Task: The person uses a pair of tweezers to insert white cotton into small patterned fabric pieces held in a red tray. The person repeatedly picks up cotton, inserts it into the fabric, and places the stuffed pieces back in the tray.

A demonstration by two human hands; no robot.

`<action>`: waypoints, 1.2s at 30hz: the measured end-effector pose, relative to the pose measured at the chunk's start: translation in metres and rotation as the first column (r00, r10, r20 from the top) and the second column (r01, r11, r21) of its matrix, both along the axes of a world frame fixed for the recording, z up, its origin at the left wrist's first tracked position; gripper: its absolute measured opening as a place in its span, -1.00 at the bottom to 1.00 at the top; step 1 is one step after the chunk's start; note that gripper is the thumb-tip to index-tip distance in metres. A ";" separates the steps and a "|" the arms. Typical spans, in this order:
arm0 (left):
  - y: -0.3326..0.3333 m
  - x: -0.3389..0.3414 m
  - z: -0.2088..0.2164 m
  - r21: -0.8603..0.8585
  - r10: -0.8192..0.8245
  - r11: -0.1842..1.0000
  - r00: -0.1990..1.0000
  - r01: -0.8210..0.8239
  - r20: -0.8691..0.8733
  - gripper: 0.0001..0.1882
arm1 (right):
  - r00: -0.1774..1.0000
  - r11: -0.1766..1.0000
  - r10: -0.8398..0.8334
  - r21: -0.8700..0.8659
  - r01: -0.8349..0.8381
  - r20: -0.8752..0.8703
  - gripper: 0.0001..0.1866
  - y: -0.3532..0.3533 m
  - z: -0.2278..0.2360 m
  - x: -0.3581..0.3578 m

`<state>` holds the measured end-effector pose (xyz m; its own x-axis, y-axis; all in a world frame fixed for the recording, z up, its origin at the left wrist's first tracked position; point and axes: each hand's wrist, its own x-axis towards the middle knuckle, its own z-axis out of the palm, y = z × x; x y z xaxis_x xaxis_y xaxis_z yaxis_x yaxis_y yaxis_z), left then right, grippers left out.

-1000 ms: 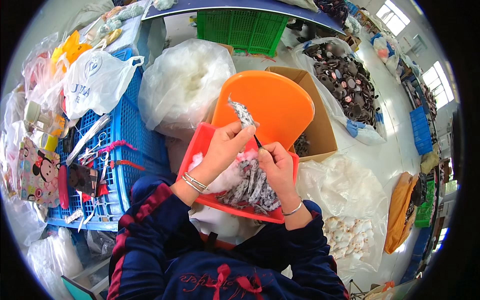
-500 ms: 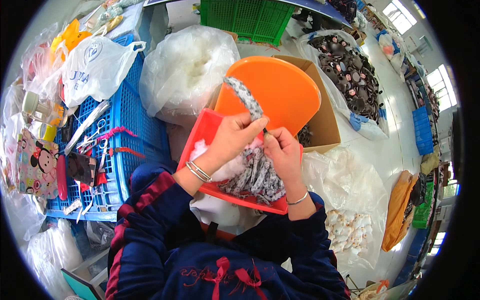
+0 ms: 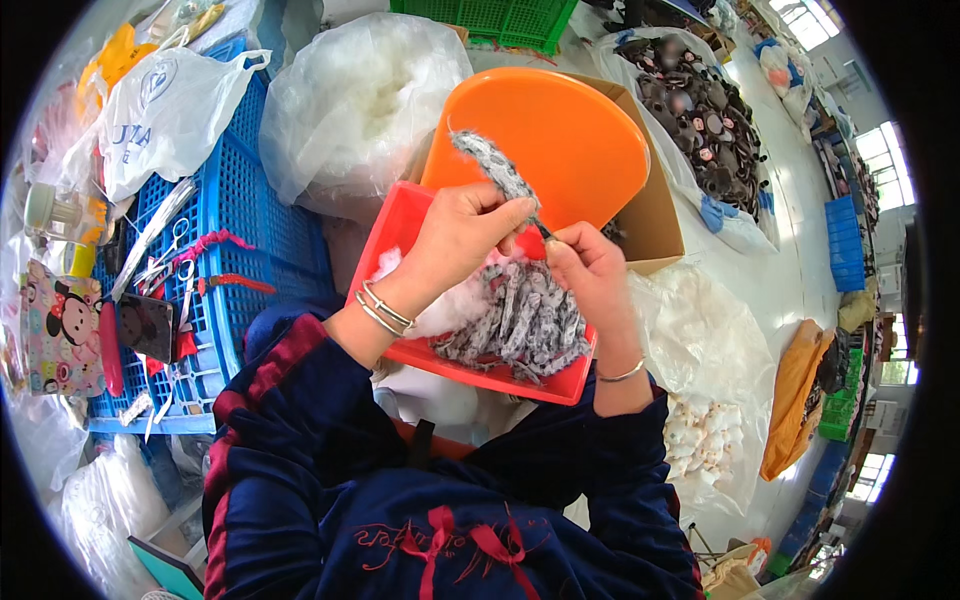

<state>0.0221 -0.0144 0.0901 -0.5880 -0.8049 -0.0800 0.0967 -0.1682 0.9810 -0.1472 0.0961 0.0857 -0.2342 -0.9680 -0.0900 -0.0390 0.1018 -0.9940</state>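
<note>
My left hand pinches a fuzzy, mottled grey-and-black fabric strip, narrow like a small tail or tube, whose free end points up and left. At the strip's lower end my right hand is closed in a pinch on a thin dark piece, mostly hidden by the fingers; whether it is a tool or part of the strip I cannot tell. Both hands are above a red tray. In it lie a heap of similar grey strips and a wad of white stuffing.
An orange plastic seat-like panel stands behind the tray, against a cardboard box. A clear bag of white stuffing is at the far left. Scissors lie on blue crates. A bag of dark plush pieces sits far right.
My right hand has moved a little right, away from the left, showing more of the dark piece between them. The strip stays in my left hand. The view has shifted slightly.
</note>
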 end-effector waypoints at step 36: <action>-0.039 0.041 0.029 -0.024 0.243 0.968 0.956 -0.250 -0.163 -0.76 | 0.387 0.953 0.286 0.303 -0.017 -0.877 -0.78 -0.042 -0.083 0.008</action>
